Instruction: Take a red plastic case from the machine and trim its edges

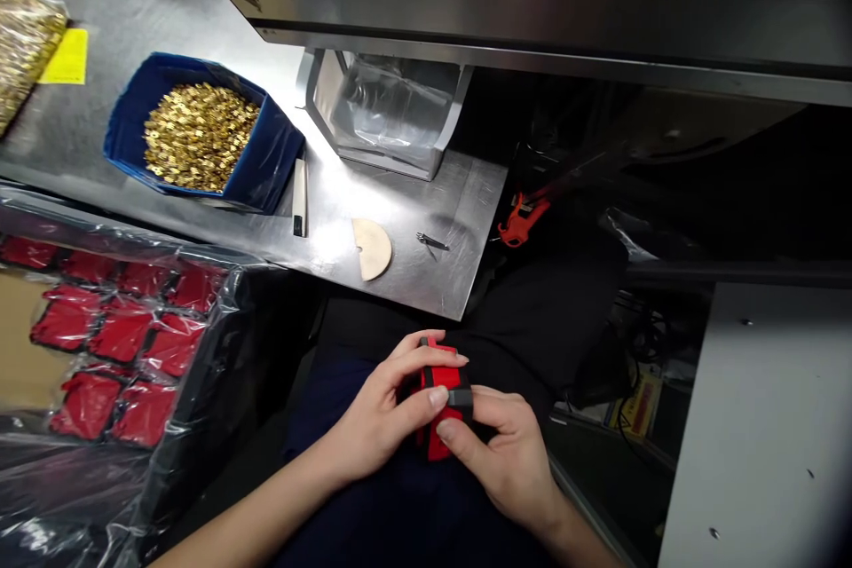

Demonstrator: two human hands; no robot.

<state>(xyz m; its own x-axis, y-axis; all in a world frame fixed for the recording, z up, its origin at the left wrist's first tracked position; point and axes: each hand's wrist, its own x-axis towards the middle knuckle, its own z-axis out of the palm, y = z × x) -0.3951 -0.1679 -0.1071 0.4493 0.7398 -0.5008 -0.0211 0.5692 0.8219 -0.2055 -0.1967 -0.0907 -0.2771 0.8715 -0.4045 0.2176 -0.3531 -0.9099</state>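
Over my lap, both hands grip one small red and black plastic part point(445, 375), whose exact kind I cannot make out. My left hand point(386, 408) holds it from the left, with fingers over its top and the thumb on its near face. From the right, my right hand point(509, 444) pinches its lower end, with the thumb on the red face and the other fingers partly hidden behind it. On the metal bench ahead lie a nail clipper point(432, 240) and a pale half-disc point(372, 249).
A blue bin point(266, 142) of small gold metal pieces stands on the bench point(459, 275), with a white-handled tool point(300, 200) beside it. Behind is a grey bin point(386, 160) with clear plastic. A plastic-lined crate point(219, 346) at left holds several red parts. An orange tool point(523, 220) hangs beyond the bench edge.
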